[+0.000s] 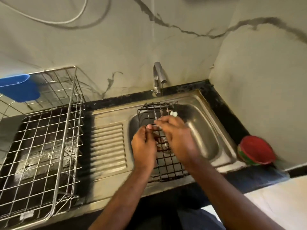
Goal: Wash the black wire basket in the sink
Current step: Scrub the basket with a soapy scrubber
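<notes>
Head view is all I have, so I read everything off the steel sink (207, 130). The black wire basket (166, 161) lies in its bowl, its near end propped on the front rim and its far end standing up below the tap (158, 77), from which I can make out only a thin trickle. My left hand (143, 146) sits over the basket's left side with the fingers curled in; they seem to hold a wire, though blur keeps me from being sure. My right hand (176, 138) is above the middle of the basket, fingers bent toward the left hand's fingertips, and I cannot tell whether it pinches a wire or something small. A white blob (174, 113), probably suds, clings to the basket's far end just past my right fingers. Left of the sink, beyond the ribbed drainer, stands a steel dish rack (49, 138) with a blue plastic scoop (20, 88) at its far corner; to the right of the sink sits a red bowl (256, 151).

I judge this to be the scrubbing stage, with soap on the wires and rinsing not yet done. Next I would need a firm hold with one hand, then to turn the basket under the tap so water reaches every side.
</notes>
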### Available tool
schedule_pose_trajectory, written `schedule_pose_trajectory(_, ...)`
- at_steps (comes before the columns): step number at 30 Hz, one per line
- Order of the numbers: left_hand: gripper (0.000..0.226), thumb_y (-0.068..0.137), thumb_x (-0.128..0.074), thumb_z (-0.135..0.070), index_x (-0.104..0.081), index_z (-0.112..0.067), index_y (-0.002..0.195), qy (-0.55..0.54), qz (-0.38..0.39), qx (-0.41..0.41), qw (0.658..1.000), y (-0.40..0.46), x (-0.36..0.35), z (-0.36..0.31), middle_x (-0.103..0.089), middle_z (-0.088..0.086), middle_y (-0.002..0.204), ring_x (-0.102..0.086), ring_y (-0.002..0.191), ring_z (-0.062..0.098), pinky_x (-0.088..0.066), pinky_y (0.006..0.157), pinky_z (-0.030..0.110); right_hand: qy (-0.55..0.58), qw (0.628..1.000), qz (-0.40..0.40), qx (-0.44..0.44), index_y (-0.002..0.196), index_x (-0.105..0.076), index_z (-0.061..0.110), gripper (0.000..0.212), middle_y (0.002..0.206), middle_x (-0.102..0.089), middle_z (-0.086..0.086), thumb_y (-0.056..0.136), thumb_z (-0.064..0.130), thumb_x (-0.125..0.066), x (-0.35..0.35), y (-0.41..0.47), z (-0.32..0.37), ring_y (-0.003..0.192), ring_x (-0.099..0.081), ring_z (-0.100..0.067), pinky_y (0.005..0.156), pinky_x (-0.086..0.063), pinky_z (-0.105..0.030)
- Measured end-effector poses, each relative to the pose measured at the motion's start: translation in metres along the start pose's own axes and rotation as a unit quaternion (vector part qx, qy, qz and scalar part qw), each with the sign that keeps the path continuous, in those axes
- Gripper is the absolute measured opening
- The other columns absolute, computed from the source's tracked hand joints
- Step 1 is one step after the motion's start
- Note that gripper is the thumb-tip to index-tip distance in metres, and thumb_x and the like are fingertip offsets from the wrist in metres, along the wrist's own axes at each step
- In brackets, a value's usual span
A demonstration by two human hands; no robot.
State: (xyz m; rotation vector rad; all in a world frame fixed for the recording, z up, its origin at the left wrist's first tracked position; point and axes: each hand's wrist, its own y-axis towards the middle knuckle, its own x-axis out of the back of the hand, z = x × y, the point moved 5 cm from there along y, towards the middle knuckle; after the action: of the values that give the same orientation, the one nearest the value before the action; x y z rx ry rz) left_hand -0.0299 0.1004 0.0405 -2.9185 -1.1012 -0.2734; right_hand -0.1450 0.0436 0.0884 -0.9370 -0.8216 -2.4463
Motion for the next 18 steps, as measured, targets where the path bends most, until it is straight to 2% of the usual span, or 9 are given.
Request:
schedule_pose_trajectory(1,0.034,0.106,-0.046,-0.042,-0.071,-0.022,0.095,-0.012,-0.014,0.003,1.0,0.001,0.005,0.003,-0.073,0.011,0.08,-0.069,0.069,0.031,-0.058,0.06,0.055,0.0,1.0,0.021,0.013,0.127,-0.066,0.017,0.037,0.122,-0.061,0.0,0.096,0.018,-0.044,-0.005,-0.008,0.008,0.111,-0.054,-0.006,0.091,-0.045,-0.014)
schedule_pose_trajectory(3,0.03,0.108,-0.046,-0.033,-0.069,-0.016,0.097,-0.05,-0.034,0.029,0.998,0.001,0.016,0.006,-0.07,0.016,0.08,-0.066,0.064,0.023,-0.058,0.055,0.048,-0.014,0.999,0.025,0.03,0.124,-0.067,0.014,0.033,0.12,-0.064,-0.004,0.095,0.009,-0.053,-0.004,-0.018,0.004,0.107,-0.058,-0.011,0.085,-0.05,-0.016)
schedule_pose_trajectory(5,0.028,0.108,-0.046,-0.028,-0.066,-0.009,0.103,-0.077,-0.043,0.049,0.995,-0.001,0.022,0.007,-0.068,0.012,0.079,-0.067,0.059,0.01,-0.057,0.047,0.033,-0.004,0.999,0.0,-0.036,0.12,-0.068,0.017,0.029,0.119,-0.064,0.0,0.097,0.005,-0.055,0.009,-0.016,-0.017,0.102,-0.06,-0.007,0.082,-0.057,-0.023)
schedule_pose_trajectory(7,0.028,0.108,-0.046,-0.027,-0.065,-0.007,0.105,-0.083,-0.048,0.05,0.994,-0.003,0.024,0.006,-0.068,0.009,0.081,-0.069,0.06,0.007,-0.055,0.045,0.025,-0.019,0.996,-0.018,-0.091,0.122,-0.066,0.018,0.031,0.12,-0.062,0.004,0.098,0.004,-0.054,0.019,-0.011,-0.033,0.102,-0.06,-0.005,0.084,-0.058,-0.029)
schedule_pose_trajectory(10,0.026,0.108,-0.047,-0.03,-0.066,-0.014,0.1,-0.093,-0.062,0.049,0.993,-0.004,0.019,0.005,-0.069,0.01,0.081,-0.071,0.064,0.022,-0.058,0.051,0.036,-0.013,1.0,0.0,-0.023,0.125,-0.066,0.015,0.035,0.117,-0.063,0.001,0.094,0.0,-0.059,0.013,-0.002,-0.009,0.096,-0.061,-0.007,0.08,-0.057,-0.024)
schedule_pose_trajectory(12,0.03,0.108,-0.047,-0.029,-0.067,-0.015,0.091,-0.098,-0.071,0.042,0.992,-0.003,0.013,0.004,-0.068,0.01,0.079,-0.067,0.068,0.03,-0.057,0.058,0.042,0.035,0.996,0.069,0.041,0.129,-0.064,0.016,0.033,0.117,-0.061,0.002,0.098,0.01,-0.054,-0.003,-0.002,0.019,0.095,-0.059,-0.005,0.08,-0.054,-0.015)
schedule_pose_trajectory(13,0.031,0.108,-0.048,-0.029,-0.067,-0.014,0.089,-0.11,-0.075,0.04,0.99,-0.003,0.01,0.004,-0.067,0.008,0.076,-0.064,0.068,0.026,-0.054,0.06,0.041,0.066,0.992,0.1,0.048,0.132,-0.063,0.017,0.034,0.12,-0.061,0.003,0.099,0.015,-0.052,-0.009,-0.004,0.026,0.1,-0.058,-0.004,0.084,-0.052,-0.014)
schedule_pose_trajectory(15,0.031,0.108,-0.048,-0.03,-0.068,-0.014,0.089,-0.138,-0.094,0.05,0.985,-0.002,0.004,0.001,-0.065,0.002,0.074,-0.061,0.07,0.021,-0.051,0.061,0.04,0.073,0.988,0.124,0.057,0.135,-0.06,0.019,0.038,0.125,-0.06,0.003,0.098,0.015,-0.057,-0.006,-0.003,0.02,0.112,-0.056,-0.007,0.095,-0.051,-0.025)
schedule_pose_trajectory(18,0.029,0.109,-0.047,-0.026,-0.069,-0.01,0.099,-0.176,-0.144,0.081,0.97,-0.004,-0.007,-0.005,-0.068,0.002,0.082,-0.064,0.076,0.019,-0.055,0.064,0.038,-0.003,0.984,0.127,0.128,0.135,-0.061,0.028,0.042,0.131,-0.061,0.005,0.093,0.025,-0.063,0.017,0.003,-0.009,0.122,-0.047,-0.015,0.097,-0.049,-0.036)
